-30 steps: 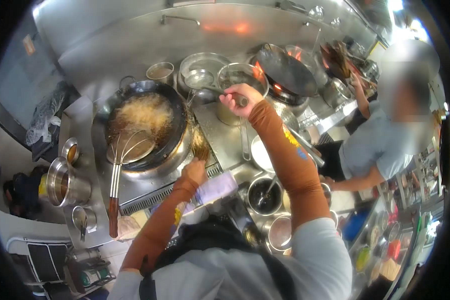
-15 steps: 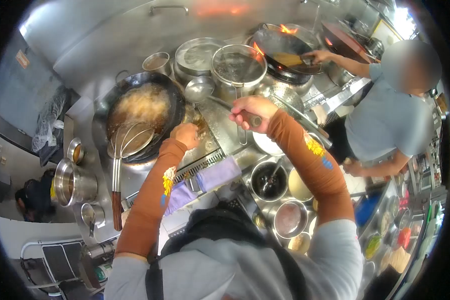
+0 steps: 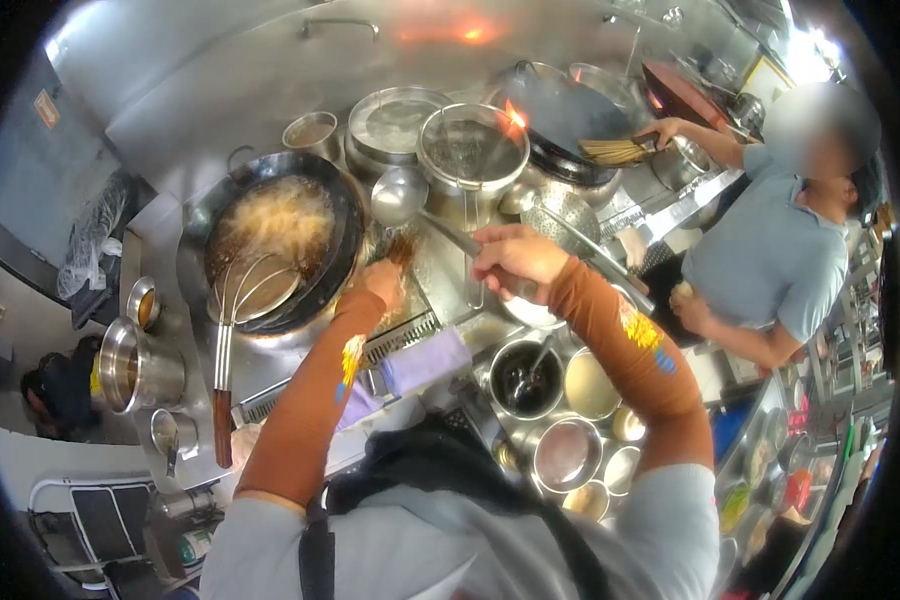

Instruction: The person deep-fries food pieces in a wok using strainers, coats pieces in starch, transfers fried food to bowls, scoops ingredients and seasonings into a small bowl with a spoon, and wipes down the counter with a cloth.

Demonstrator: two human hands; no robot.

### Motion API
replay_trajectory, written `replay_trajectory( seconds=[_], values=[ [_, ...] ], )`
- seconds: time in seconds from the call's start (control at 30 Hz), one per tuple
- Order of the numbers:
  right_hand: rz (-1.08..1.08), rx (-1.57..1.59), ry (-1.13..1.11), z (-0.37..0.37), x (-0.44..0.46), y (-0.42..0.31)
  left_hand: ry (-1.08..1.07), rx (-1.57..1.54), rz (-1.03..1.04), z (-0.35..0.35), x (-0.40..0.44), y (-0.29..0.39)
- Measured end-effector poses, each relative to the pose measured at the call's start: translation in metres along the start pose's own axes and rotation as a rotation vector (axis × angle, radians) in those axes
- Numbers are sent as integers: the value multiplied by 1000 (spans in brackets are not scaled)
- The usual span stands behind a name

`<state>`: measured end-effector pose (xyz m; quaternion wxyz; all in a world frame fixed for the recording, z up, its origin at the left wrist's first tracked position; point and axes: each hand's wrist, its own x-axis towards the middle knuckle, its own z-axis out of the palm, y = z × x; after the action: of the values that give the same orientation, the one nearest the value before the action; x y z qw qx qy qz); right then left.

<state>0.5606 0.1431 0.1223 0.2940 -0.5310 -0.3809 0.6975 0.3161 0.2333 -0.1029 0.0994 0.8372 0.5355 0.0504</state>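
Observation:
My right hand is closed around the handle of a metal ladle, whose bowl hangs over the steel stovetop between the pots. My left hand is closed at the right side of a black wok. From its fingers a short brown-bristled brush points at the stovetop; its grip is hidden. Pale food bubbles in brown oil in the wok. A wire strainer with a wooden handle rests across the wok's near edge, touched by neither hand.
A strainer sits on a pot in the middle. At right, a co-worker holds a bamboo brush by a smoking wok with flames. Purple cloths lie on the front edge. Pots of sauce stand at lower right.
My left hand has shifted slightly right and toward me, showing the brush more clearly. The ladle bowl stays nearly in place. The co-worker's bamboo brush has moved right to the wok's rim.

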Motion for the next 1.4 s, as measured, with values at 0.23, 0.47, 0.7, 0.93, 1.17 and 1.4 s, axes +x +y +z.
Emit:
replay_trajectory(
  seconds=[0.23, 0.47, 0.7, 0.93, 1.17, 1.4],
  values=[
    [-52, -407, 5, 1, -6, 9, 129, -86, 49, -33, -21, 13],
    [-415, -860, 25, 9, -41, 19, -175, -43, 115, -55, -80, 32],
    [-435, -506, 109, 45, -60, 45, -98, -8, 60, 2, -84, 35],
    [-445, -123, 6, 85, -78, 130, -8, -116, -36, -27, -122, 60],
    [-632, -532, 205, 81, -47, 185, 92, -467, -139, 94, -138, 72],
    [-626, 57, 69, 116, -33, 175, 198, -538, -79, -12, -210, 92]
  ],
)
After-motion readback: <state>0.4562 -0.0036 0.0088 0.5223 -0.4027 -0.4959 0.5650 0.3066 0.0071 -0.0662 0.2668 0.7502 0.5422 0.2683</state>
